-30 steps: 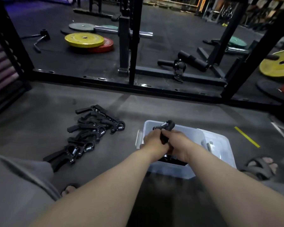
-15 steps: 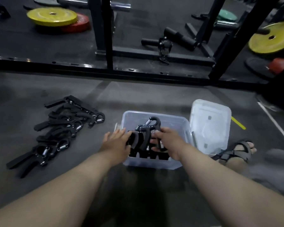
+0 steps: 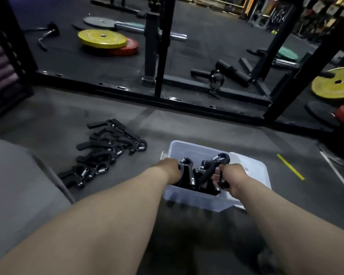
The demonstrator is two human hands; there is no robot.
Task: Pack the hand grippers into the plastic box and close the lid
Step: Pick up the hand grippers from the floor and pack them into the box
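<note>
A clear plastic box (image 3: pixel 189 149) stands on the grey floor in front of me, with several black hand grippers (image 3: pixel 195 173) upright inside it. My left hand (image 3: pixel 170 168) grips the handle of a gripper at the box's left side. My right hand (image 3: pixel 229 178) is curled round the handle of another gripper (image 3: pixel 218 159) at the right, whose spring end sticks up above the rim. The box's clear lid (image 3: pixel 254 169) lies on the floor just right of the box. A pile of loose black grippers (image 3: pixel 105 153) lies on the floor to the left.
A black rack frame (image 3: pixel 161 56) and its base rail cross the floor behind the box. Yellow and red weight plates (image 3: pixel 102 38) lie beyond it, another yellow plate (image 3: pixel 335 85) at far right. My grey-clad knee (image 3: pixel 18 185) is at left. A yellow tape strip (image 3: pixel 290 166) marks the floor.
My left hand, which lay flat-fingered at the box's left rim, now grips a gripper inside. My right hand has shifted right along with its gripper. The view has tilted up.
</note>
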